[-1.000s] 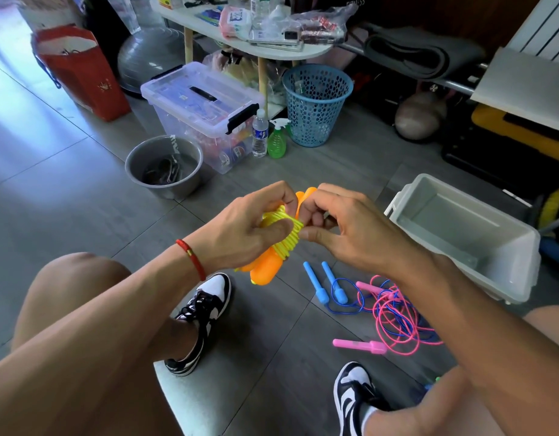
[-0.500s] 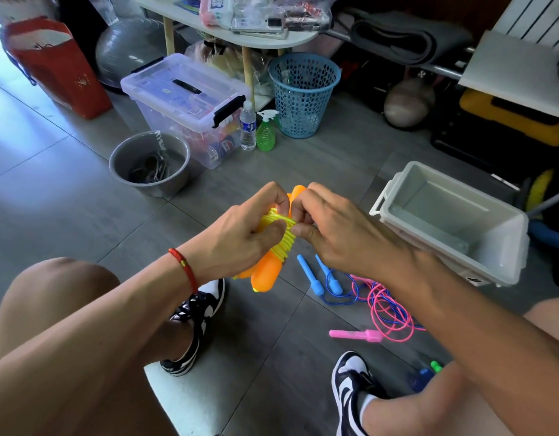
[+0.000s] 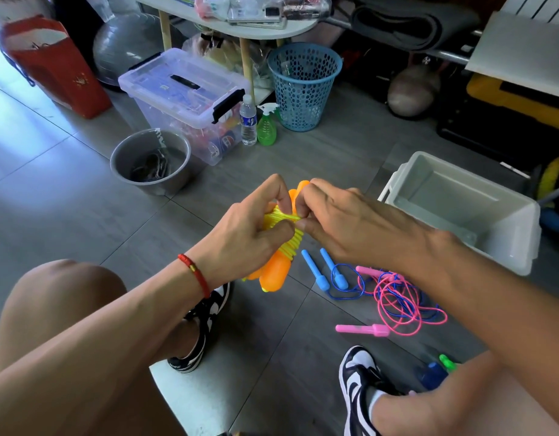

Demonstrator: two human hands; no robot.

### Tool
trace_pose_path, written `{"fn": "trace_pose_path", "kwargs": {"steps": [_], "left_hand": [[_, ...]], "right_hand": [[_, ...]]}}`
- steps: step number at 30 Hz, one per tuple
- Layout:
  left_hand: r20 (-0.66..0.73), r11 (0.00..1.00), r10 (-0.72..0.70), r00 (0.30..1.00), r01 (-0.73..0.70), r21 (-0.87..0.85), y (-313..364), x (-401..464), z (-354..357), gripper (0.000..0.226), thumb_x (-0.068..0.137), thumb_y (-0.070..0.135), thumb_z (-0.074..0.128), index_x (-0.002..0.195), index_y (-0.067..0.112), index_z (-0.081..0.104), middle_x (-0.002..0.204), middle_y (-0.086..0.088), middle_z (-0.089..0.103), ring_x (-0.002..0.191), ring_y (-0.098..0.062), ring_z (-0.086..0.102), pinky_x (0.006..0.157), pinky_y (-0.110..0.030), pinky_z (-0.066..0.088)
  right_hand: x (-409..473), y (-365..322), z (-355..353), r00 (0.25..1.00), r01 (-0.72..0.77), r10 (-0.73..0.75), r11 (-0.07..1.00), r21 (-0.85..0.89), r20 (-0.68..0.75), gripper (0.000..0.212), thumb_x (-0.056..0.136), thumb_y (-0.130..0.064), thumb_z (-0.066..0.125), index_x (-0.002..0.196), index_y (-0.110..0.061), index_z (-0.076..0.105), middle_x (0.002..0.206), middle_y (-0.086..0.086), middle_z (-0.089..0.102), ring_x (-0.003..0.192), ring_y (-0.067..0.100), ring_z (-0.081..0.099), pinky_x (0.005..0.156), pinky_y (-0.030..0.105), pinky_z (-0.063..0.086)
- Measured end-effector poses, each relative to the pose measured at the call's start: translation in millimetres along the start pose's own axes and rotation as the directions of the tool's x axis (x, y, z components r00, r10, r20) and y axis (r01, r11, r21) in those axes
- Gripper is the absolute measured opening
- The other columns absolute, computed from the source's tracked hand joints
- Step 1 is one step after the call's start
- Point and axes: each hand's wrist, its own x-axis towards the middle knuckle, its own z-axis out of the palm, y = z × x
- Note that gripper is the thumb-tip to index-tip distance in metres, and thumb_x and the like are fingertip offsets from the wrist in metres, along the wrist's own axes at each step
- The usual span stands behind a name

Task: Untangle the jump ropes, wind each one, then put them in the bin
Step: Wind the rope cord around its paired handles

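Item 1: yellow jump rope (image 3: 284,237) with orange handles (image 3: 273,272). Held in the air above the floor (image 3: 83,199), between the person's knees. Cord is wound in tight turns round the two handles laid side by side. The left hand (image 3: 256,228) grips the bundle, fingers and thumb curled round the coils; the right hand (image 3: 344,228) pinches the cord at the upper end of the winding, apparently tucking the loose end. Judged light; the cord looks thin, springy and smooth plastic, likely to unwind if the end is let go. Best held across the coils and both handles together, thumb pressing the last turn.

Item 2: blue jump rope (image 3: 331,275) and pink jump rope (image 3: 394,306). Both lie on the floor just beside the right foot, cords knotted into each other, handles splayed outward. Judged limp and light; the rigid handles are the sure places to take hold when pulling them apart.

Item 3: white bin (image 3: 504,247). Stands on the floor to the right, near the tangle, open-topped; no rope visible inside.
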Motion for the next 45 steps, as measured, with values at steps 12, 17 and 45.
{"fn": "trace_pose_path", "kwargs": {"steps": [12, 17, 45], "left_hand": [[0.044, 0.999, 0.030, 0.999, -0.032, 0.036, -1, -2, 19, 0.017, 0.093, 0.011, 0.056, 0.097, 0.023, 0.044, 0.075, -0.002, 0.065, 0.069, -0.029, 0.062, 0.060, -0.041, 0.054], [0.017, 0.997, -0.009, 1.000, 0.007, 0.072, 2, -2, 25, 0.020, 0.095, 0.004, 0.055, 0.100, 0.020, 0.045, 0.069, -0.015, 0.057, 0.057, -0.019, 0.042, 0.051, -0.024, 0.038], [-0.219, 0.973, 0.061, 0.974, -0.009, 0.232, 16, 8, 46, 0.019, 0.091, 0.013, 0.057, 0.106, 0.022, 0.048, 0.049, 0.004, 0.042, 0.051, -0.016, 0.044, 0.046, -0.021, 0.033]], "right_hand": [[-4, 13, 7, 0.993, 0.118, -0.119, 0.975, -0.189, 0.008, 0.020, 0.078, -0.027, 0.052, 0.068, -0.010, 0.052, 0.056, 0.008, 0.043, 0.038, 0.034, 0.033, 0.042, 0.030, 0.025], [-8, 16, 19, 0.996, 0.047, -0.055, 0.993, -0.112, -0.074, 0.016, 0.077, -0.017, 0.057, 0.071, -0.016, 0.042, 0.063, 0.000, 0.028, 0.044, 0.030, 0.024, 0.041, 0.032, 0.030], [-24, -17, 12, 0.867, -0.394, 0.427, 0.903, 0.171, -0.257, 0.016, 0.089, -0.020, 0.058, 0.102, -0.013, 0.065, 0.075, -0.002, 0.056, 0.068, 0.028, 0.057, 0.062, 0.044, 0.052]]}}
